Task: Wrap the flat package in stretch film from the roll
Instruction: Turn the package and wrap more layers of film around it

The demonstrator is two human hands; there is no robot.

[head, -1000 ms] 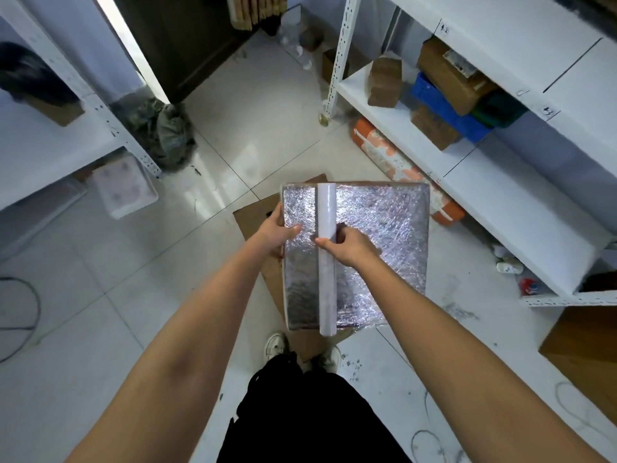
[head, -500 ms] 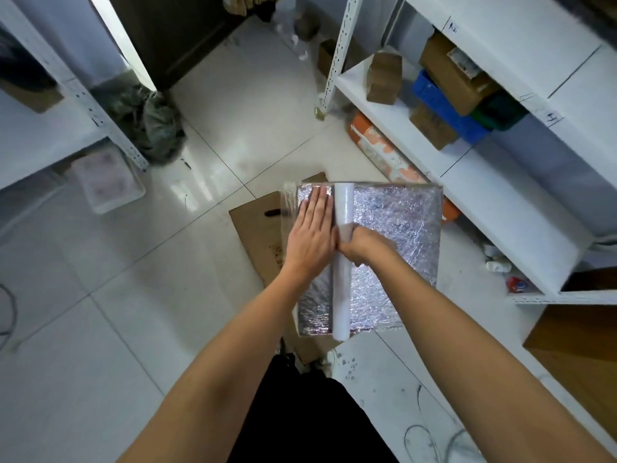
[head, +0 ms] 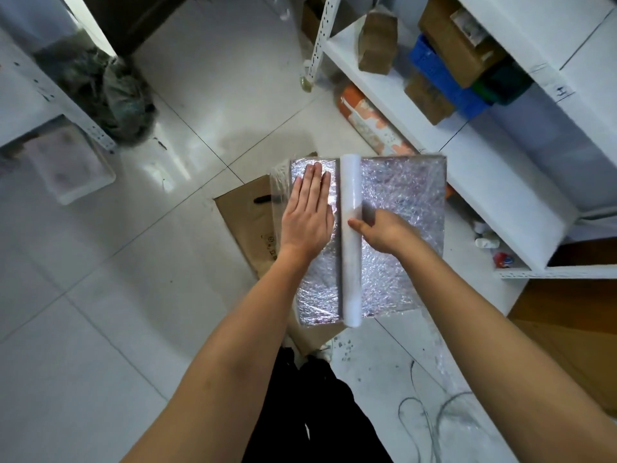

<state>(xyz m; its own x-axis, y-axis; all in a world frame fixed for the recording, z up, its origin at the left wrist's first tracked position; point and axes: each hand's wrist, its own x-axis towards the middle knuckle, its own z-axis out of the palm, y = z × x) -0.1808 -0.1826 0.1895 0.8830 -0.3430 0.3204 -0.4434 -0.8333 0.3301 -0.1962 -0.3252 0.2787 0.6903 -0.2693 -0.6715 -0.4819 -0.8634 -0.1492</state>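
Head view: flat package (head: 404,208), silvery and crinkled under film, is sitting centre frame, held up w/ cardboard (head: 247,218) lying on the floor below it. Roll (head: 350,238) is lying across the pkg top, running near-to-far, just left of centre. Left hand (head: 309,212) is lying flat, fingers straight & together, pressing film onto the pkg's left part, prob. to smooth it and keep the pkg steady. Right hand (head: 384,230) is reaching in from the right, thumb touching the roll's side; fingers are hidden, so can't tell how firmly it's gripping. Likely steadying the roll for the next pull. Shelves (head: 500,168) are filling the right of frame.

Vs 0.5 s ago: left hand is sitting slightly further left of the roll; right hand is less wrapped over the roll, more beside it.
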